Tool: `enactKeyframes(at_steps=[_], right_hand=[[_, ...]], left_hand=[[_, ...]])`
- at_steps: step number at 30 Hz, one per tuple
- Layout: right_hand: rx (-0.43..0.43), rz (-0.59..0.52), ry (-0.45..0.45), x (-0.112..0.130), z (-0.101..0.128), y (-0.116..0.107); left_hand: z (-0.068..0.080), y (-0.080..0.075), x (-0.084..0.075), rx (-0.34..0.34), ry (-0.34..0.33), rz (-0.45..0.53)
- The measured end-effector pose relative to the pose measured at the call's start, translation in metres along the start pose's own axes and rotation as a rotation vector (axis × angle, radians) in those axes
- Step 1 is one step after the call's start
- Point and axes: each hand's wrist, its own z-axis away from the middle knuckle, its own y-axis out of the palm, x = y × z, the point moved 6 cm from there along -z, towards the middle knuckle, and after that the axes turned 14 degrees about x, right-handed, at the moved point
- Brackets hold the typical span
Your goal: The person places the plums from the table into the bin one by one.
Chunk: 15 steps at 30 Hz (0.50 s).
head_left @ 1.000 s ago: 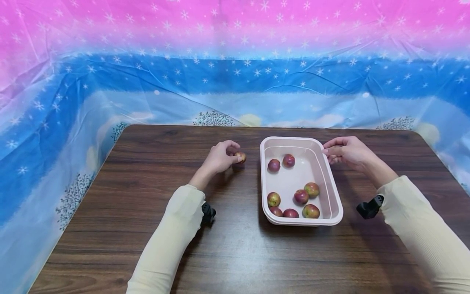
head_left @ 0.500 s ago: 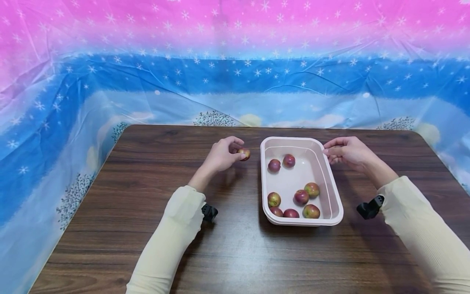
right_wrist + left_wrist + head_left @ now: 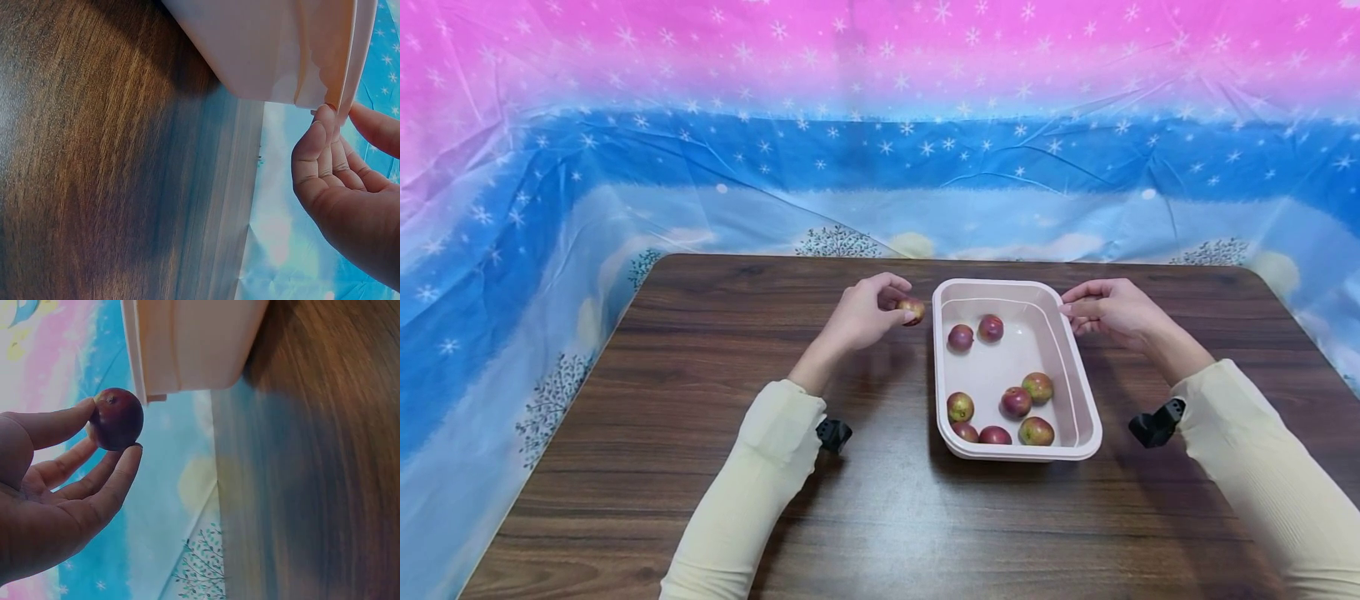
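My left hand (image 3: pixel 868 315) pinches a red and yellow-green plum (image 3: pixel 912 312) between thumb and fingertips, just left of the tub. In the left wrist view the plum (image 3: pixel 117 419) shows dark red and is held clear above the table. A pale pink plastic tub (image 3: pixel 942 367) stands right of the middle. Inside it lie several plums: a dark red plum (image 3: pixel 991 327) and another (image 3: pixel 960 337) toward the back, the others toward the front. My right hand (image 3: pixel 1108 310) holds the tub's right rim near the back corner, thumb and fingers on either side of the rim (image 3: pixel 350 69).
The tub and both forearms are over a dark wood-grain table (image 3: pixel 700 433). Behind it and along the left side hangs a pink and blue snowflake cloth (image 3: pixel 760 150). A black wrist camera (image 3: pixel 1156 423) sits under the right sleeve, another (image 3: pixel 833 435) at the left.
My left hand has lifted the plum a little and moved right with it, closer to the tub's left wall. The right hand and the tub stay put.
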Motion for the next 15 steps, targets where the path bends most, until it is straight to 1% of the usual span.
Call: enactKeyframes(at_steps=[7,15], right_hand=[[-0.008,0.033,0.009,0.000,0.001,-0.001],[0.013,-0.033,-0.015,0.000,0.000,0.001]], left_hand=[[0.000,0.003,-0.009,0.015,0.016,0.023],[0.002,0.008,-0.021,0.034,0.055,0.011]])
